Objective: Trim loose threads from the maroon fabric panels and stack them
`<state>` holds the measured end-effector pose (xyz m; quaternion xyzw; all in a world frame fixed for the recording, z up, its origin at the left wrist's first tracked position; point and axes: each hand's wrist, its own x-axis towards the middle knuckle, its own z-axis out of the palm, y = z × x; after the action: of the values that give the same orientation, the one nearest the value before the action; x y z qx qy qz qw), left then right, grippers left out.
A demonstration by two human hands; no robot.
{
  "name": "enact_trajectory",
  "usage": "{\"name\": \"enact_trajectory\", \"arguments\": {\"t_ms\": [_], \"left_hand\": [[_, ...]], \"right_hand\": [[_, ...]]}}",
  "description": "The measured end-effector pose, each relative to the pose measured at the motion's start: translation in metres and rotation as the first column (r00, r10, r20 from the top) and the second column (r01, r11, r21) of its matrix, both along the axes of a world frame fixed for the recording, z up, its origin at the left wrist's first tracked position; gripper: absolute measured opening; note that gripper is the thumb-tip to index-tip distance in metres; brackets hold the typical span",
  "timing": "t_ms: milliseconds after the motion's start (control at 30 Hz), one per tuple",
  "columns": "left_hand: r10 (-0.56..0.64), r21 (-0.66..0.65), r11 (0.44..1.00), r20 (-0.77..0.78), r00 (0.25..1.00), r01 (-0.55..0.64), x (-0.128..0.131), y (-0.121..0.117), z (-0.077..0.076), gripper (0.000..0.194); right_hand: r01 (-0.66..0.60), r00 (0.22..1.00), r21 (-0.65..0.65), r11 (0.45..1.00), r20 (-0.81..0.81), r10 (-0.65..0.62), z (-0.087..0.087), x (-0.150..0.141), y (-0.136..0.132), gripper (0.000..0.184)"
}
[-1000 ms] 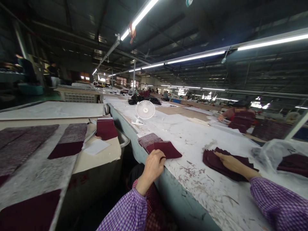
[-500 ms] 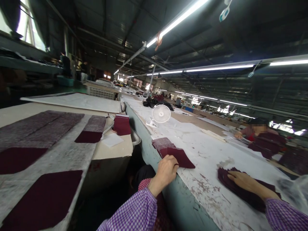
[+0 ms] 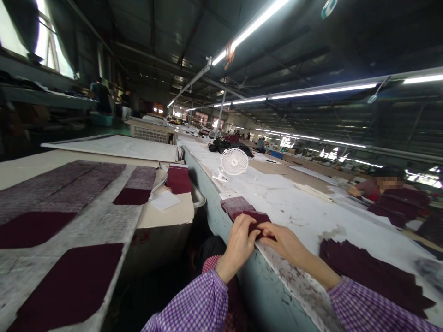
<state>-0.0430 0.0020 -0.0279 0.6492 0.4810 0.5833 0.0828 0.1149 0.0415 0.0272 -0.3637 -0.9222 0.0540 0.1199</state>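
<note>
Maroon cloth (image 3: 258,216), matte, overlaps speckled fabric (image 3: 236,204), pinched by both hands (image 3: 239,243).

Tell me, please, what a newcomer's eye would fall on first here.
Probably the round white plastic fan, standing on the long white-covered table. Next, the two bare hands in purple checked sleeves, meeting over small maroon cloth pieces at the table's near edge, with a fanned dark maroon cloth stack to their right.

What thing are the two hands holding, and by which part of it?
The left hand and right hand hold flat dark maroon fabric by its near edge; the number of layers cannot be told.
</note>
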Motion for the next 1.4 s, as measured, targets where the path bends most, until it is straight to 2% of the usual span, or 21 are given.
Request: {"name": "enact_trajectory", "arguments": {"t_ms": [33,67,133,233,300,367,433,500,633,700,800,900,1000,1233,1300,1400], "left_hand": [[0.062,0.037,0.997,0.058,0.996,-0.065,-0.002,0.0,0.0,0.009],[0.117,0.06,0.991,0.089,0.989,-0.122,-0.005,0.001,0.001,0.006],[0.154,0.074,0.985,0.032,0.988,-0.156,-0.008,0.003,0.002,0.007],[0.139,0.099,0.987,-0.138,0.981,-0.126,-0.008,0.006,0.003,0.008],[0.232,0.156,0.965,-0.119,0.965,-0.213,-0.005,0.007,0.004,0.015],[0.341,0.209,0.924,-0.07,0.937,-0.321,-0.001,0.006,0.006,0.017],[0.352,0.244,0.917,-0.122,0.928,-0.316,0.002,0.003,0.01,0.012],[0.297,0.253,0.938,-0.228,0.927,-0.238,0.003,0.001,0.017,0.008],[0.266,0.219,0.955,-0.343,0.901,-0.199,0.004,0.001,0.029,0.017],[0.251,0.21,0.962,-0.422,0.871,-0.176,0.004,0.002,0.028,0.016],[0.22,0.164,0.974,-0.516,0.828,-0.157,0.001,0.004,0.018,0.014],[0.208,0.116,0.978,-0.512,0.833,-0.173,-0.001,0.003,0.008,0.023],[0.24,0.152,0.97,-0.499,0.832,-0.189,-0.002,0.001,0.003,0.027],[0.289,0.19,0.957,-0.507,0.812,-0.221,-0.005,0.0,-0.004,0.024],[0.282,0.201,0.957,-0.481,0.83,-0.209,-0.005,-0.003,-0.003,0.019],[0.308,0.271,0.939,-0.397,0.864,-0.21,0.0,-0.01,0.006,0.015]], "right_hand": [[0.01,0.999,-0.021,1.0,-0.036,-0.011,-0.003,0.0,0.004,0.019],[0.022,0.996,-0.06,0.998,-0.09,-0.027,-0.006,0.003,0.01,0.022],[0.031,0.967,-0.2,0.979,-0.241,-0.08,-0.009,0.011,0.021,0.028],[-0.01,0.89,-0.442,0.897,-0.412,-0.193,-0.01,0.019,0.031,0.033],[-0.024,0.855,-0.544,0.838,-0.446,-0.265,-0.008,0.02,0.03,0.036],[-0.033,0.83,-0.595,0.803,-0.465,-0.31,-0.005,0.019,0.028,0.039],[-0.036,0.816,-0.598,0.8,-0.48,-0.323,-0.004,0.018,0.026,0.04],[-0.029,0.819,-0.586,0.81,-0.479,-0.317,-0.003,0.017,0.025,0.04],[-0.056,0.849,-0.583,0.81,-0.455,-0.269,-0.005,0.017,0.028,0.039],[-0.045,0.844,-0.599,0.8,-0.452,-0.29,-0.007,0.017,0.032,0.038],[0.009,0.796,-0.636,0.772,-0.463,-0.391,-0.013,0.017,0.038,0.036],[0.044,0.754,-0.646,0.762,-0.479,-0.449,-0.018,0.016,0.044,0.032],[0.066,0.724,-0.654,0.754,-0.489,-0.487,-0.019,0.016,0.046,0.028],[0.073,0.651,-0.704,0.706,-0.503,-0.569,-0.016,0.019,0.045,0.023],[0.061,0.64,-0.708,0.703,-0.513,-0.572,-0.017,0.02,0.047,0.022],[0.066,0.647,-0.692,0.719,-0.519,-0.559,-0.021,0.02,0.05,0.026]]}}
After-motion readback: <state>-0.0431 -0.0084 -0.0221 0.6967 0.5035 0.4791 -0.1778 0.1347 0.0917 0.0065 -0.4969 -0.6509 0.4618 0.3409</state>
